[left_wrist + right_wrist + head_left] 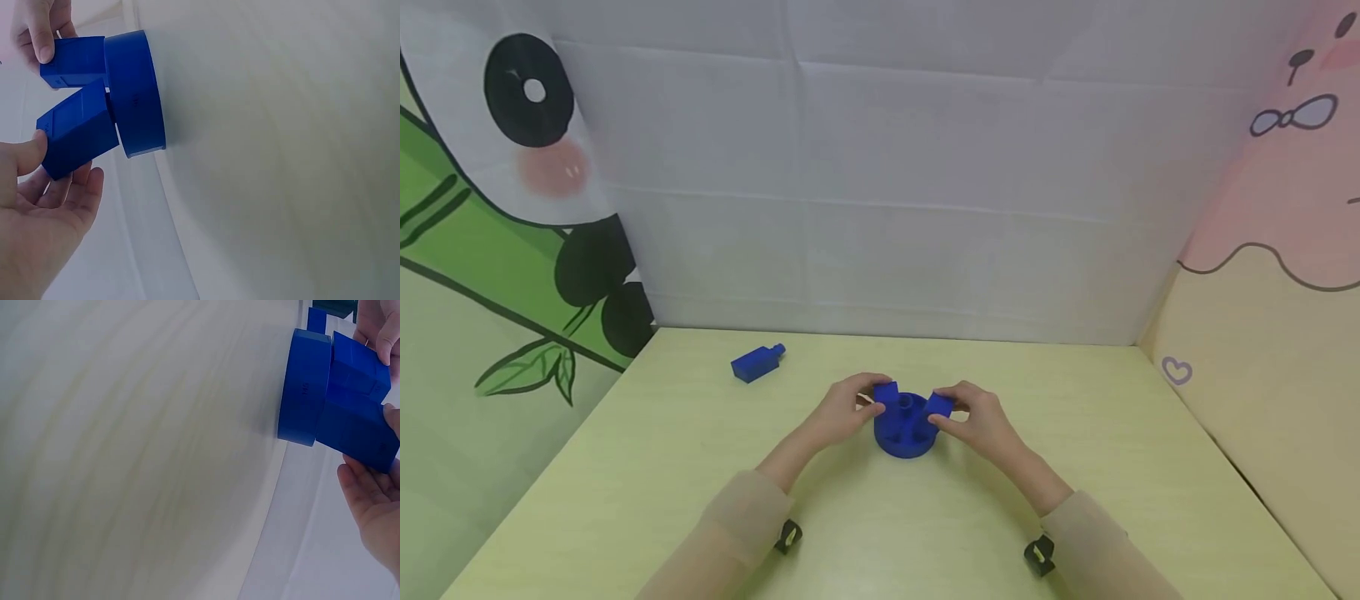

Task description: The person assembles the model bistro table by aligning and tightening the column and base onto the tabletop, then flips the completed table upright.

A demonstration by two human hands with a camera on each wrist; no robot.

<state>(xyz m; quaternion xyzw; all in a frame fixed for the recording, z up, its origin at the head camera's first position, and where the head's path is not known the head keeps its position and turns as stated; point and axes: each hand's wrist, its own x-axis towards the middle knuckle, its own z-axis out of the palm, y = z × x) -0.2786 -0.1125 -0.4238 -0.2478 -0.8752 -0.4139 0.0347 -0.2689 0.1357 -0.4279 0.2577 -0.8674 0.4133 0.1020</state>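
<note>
A round blue holder (906,447) stands on the table, with compartments round a raised hollow centre. My left hand (841,410) pinches a blue rectangular block (886,392) between thumb and fingers over the holder's left side. Over the right side, my right hand (981,421) grips a similar blue block (939,406). In the left wrist view the left block (78,128) leans outward, its lower end right at the holder's rim (134,94). The right block (359,431) also tilts in the right wrist view. Both lower ends are partly hidden by the holder.
A blue bottle-shaped piece (758,363) with a narrow neck lies on its side at the back left of the pale table (910,533). A white sheet (910,208) rises behind the table. Printed cartoon panels flank it on both sides.
</note>
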